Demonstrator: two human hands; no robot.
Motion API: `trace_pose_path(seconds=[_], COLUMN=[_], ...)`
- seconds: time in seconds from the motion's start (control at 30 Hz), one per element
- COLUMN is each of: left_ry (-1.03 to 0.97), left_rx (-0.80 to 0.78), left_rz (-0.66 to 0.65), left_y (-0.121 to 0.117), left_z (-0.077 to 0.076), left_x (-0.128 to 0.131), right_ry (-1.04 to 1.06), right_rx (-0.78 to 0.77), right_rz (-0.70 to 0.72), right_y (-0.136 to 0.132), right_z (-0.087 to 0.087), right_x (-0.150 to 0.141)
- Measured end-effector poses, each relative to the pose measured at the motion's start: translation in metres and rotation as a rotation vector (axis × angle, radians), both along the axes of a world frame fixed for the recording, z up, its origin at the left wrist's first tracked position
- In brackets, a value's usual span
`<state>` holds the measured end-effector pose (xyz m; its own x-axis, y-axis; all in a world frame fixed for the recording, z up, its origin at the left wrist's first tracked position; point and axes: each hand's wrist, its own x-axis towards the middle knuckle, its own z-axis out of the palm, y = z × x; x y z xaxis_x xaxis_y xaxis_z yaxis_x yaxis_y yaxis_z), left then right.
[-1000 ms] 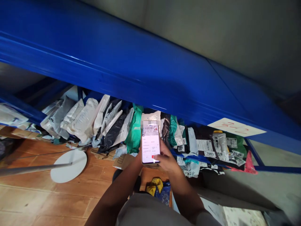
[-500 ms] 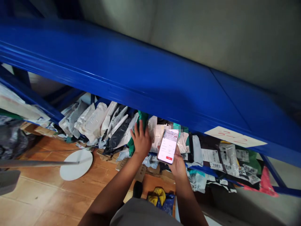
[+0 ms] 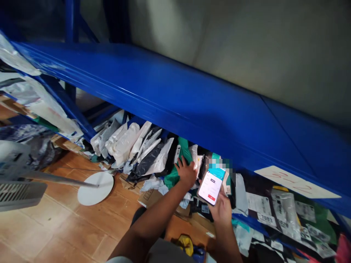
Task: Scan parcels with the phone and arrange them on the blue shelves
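My right hand (image 3: 221,211) is wrapped round a smartphone (image 3: 211,187), screen up, with a teal band across the top and a red button near the bottom. My left hand (image 3: 187,174) rests with its fingers spread against a green plastic mailer bag (image 3: 172,178) on the lower shelf. Just left of it stands a black mailer with a white label (image 3: 177,153). A pale parcel (image 3: 194,153) leans on the other side, partly behind my left hand.
A blue shelf beam (image 3: 153,106) with a handwritten paper label (image 3: 297,181) runs above the row. Several white parcels (image 3: 124,142) stand to the left, and labelled mailers (image 3: 259,204) to the right. On the tiled floor is a stand's round white base (image 3: 95,188).
My view has swung left. My left hand has shifted along the row to the green bag's right part, and a labelled black mailer now shows beside it. The phone's screen has gained a teal band.
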<state>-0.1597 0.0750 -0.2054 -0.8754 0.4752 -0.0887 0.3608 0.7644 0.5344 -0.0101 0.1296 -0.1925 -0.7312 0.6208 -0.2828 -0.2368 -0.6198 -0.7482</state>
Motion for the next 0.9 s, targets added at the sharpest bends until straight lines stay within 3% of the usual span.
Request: trace_pose_path(seconds=[0.07,0.2,0.3,0.47,0.53,0.7,0.9], left_ry=[-0.149,-0.349,-0.347,-0.134,-0.072,-0.014,-0.042], left_rx=[-0.007,0.070,0.141,0.244,0.264,0.279,0.202], left_rz=[-0.095,-0.313,-0.317,-0.040,0.012,-0.074,-0.201], left_y=[-0.002,-0.029,-0.049,-0.046,-0.041,-0.024,-0.007], left_z=[0.004,0.014,0.008,-0.014,-0.021,-0.027,-0.016], left_x=[-0.011,-0.061,-0.082,-0.053,-0.041,-0.025,-0.014], right_ry=[0.032,0.095,0.120,0.097,0.089,0.083,-0.056], right_rx=[-0.038,-0.099,-0.092,-0.054,-0.061,-0.035,0.019], right_rz=[0.019,0.094,0.173,0.127,0.089,0.015,-0.019], right_y=[0.000,-0.009,-0.020,-0.031,-0.031,-0.024,-0.030], right_z=[0.002,0.016,0.028,0.033,0.033,0.036,0.037], right_x=[-0.004,-0.020,-0.034,-0.052,-0.054,-0.043,-0.045])
